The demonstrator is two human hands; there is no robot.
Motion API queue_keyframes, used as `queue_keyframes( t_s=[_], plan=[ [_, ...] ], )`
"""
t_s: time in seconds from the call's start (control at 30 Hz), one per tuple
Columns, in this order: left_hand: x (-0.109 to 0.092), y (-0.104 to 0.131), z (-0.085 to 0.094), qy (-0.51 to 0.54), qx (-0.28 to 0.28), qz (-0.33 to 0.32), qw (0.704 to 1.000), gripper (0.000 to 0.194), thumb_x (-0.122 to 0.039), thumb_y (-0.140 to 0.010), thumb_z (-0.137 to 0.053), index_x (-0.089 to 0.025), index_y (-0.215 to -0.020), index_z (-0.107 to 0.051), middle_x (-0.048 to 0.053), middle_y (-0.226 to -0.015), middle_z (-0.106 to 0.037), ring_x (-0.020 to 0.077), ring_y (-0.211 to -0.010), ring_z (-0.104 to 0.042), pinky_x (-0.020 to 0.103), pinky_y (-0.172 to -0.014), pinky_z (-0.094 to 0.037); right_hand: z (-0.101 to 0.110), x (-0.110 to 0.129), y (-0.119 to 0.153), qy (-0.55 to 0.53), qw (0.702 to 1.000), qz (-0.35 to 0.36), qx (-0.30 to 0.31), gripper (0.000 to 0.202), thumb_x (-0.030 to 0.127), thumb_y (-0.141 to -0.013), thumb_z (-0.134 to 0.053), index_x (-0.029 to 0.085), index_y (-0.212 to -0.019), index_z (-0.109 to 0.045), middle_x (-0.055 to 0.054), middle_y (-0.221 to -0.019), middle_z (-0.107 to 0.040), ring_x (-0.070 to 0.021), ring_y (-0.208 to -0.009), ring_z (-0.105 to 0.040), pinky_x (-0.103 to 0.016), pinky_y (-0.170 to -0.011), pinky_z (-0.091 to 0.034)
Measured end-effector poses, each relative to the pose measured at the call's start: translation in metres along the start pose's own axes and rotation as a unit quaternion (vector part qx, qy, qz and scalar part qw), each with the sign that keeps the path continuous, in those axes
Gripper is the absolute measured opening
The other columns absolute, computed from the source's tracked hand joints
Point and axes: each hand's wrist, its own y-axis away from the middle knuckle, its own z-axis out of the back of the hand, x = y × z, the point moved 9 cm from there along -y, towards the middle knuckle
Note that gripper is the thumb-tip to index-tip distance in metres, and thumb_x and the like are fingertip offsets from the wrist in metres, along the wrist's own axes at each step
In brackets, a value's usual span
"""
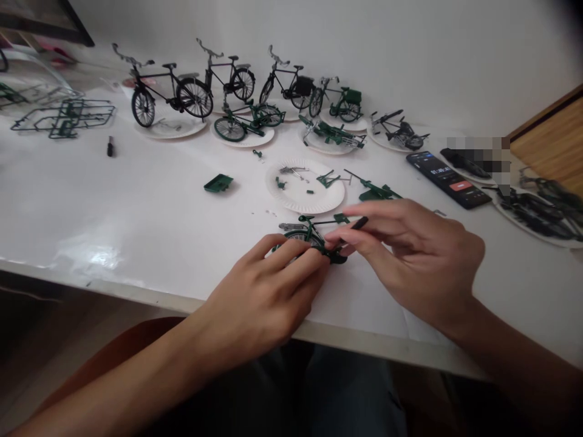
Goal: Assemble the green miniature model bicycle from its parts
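Observation:
A small green model bicycle [308, 229] lies near the table's front edge, partly hidden by my fingers. My left hand [276, 282] is closed around its lower side and steadies it on the table. Between thumb and fingertips, my right hand [410, 252] pinches a small screwdriver [360, 223] with a dark handle. Its tip points down into the bicycle's frame, where my fingers hide the contact. Just behind, a white paper plate [330, 200] carries green and silver bicycle parts. More green parts [376, 191] lie right of that plate.
Several model bicycles [170, 91] stand or lie on paper plates along the wall. A phone [449, 179] showing a timer lies at right. Leftward are a green tray-shaped part [218, 183], another small screwdriver [110, 147] and green part frames [68, 115].

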Motion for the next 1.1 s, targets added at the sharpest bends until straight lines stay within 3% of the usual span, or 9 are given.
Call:
queue_keyframes(
  t_s=[0.1,0.27,0.53,0.8,0.97,1.1],
  plan=[
    [0.0,0.0,0.0,-0.008,0.002,0.0,1.0,0.025,-0.012,-0.099,-0.051,-0.004,-0.12,-0.063,0.013,-0.115,-0.065,0.0262,-0.102,-0.057,0.042,-0.087,-0.049,-0.003,0.006,0.0,-0.027,0.999,0.033,0.013,0.037,0.013,-0.092,-0.067,0.027,-0.126,-0.067,0.002,-0.104,-0.079,-0.0164,-0.085,-0.077,-0.028,-0.079,-0.064],
    [0.0,0.0,-0.001,-0.01,0.009,-0.002,1.0,0.023,-0.013,-0.099,-0.049,-0.006,-0.116,-0.064,0.014,-0.118,-0.065,0.0272,-0.107,-0.058,0.043,-0.09,-0.05,0.0,0.011,-0.005,-0.026,0.999,0.0,0.033,0.031,0.013,-0.096,-0.059,0.032,-0.118,-0.072,0.004,-0.104,-0.079,-0.0192,-0.093,-0.076,-0.035,-0.087,-0.063],
    [0.0,0.001,0.0,-0.019,0.01,0.001,1.0,0.023,-0.013,-0.099,-0.049,-0.006,-0.116,-0.063,0.014,-0.117,-0.065,0.0264,-0.105,-0.058,0.042,-0.09,-0.05,0.003,0.016,-0.008,0.011,0.999,-0.009,0.031,0.004,0.024,-0.091,-0.071,0.028,-0.09,-0.073,0.003,-0.083,-0.078,-0.0184,-0.072,-0.075,-0.031,-0.063,-0.06],
    [-0.001,0.0,0.0,-0.035,0.015,-0.004,0.999,0.026,-0.014,-0.099,-0.05,-0.005,-0.119,-0.063,0.014,-0.116,-0.065,0.0265,-0.102,-0.057,0.042,-0.088,-0.049,0.005,0.01,-0.004,0.013,0.999,-0.031,-0.004,0.007,0.027,-0.085,-0.078,0.028,-0.083,-0.071,0.004,-0.08,-0.077,-0.0182,-0.066,-0.072,-0.031,-0.059,-0.058],
    [-0.002,0.001,-0.001,-0.037,0.019,-0.003,0.999,0.025,-0.013,-0.1,-0.048,-0.006,-0.117,-0.064,0.014,-0.117,-0.065,0.0266,-0.102,-0.058,0.042,-0.088,-0.05,-0.001,-0.004,-0.002,-0.051,0.997,-0.055,-0.006,0.012,0.024,-0.09,-0.072,0.029,-0.101,-0.072,0.002,-0.088,-0.078,-0.0193,-0.077,-0.076,-0.033,-0.072,-0.063],
    [-0.002,0.001,0.0,-0.039,0.016,-0.005,0.999,0.025,-0.013,-0.099,-0.048,-0.006,-0.118,-0.063,0.015,-0.117,-0.065,0.0276,-0.104,-0.059,0.043,-0.089,-0.051,-0.005,0.004,-0.004,-0.071,0.997,-0.011,0.019,0.025,0.018,-0.097,-0.06,0.025,-0.118,-0.071,0.001,-0.096,-0.079,-0.0179,-0.086,-0.076,-0.033,-0.082,-0.063]
  ],
)
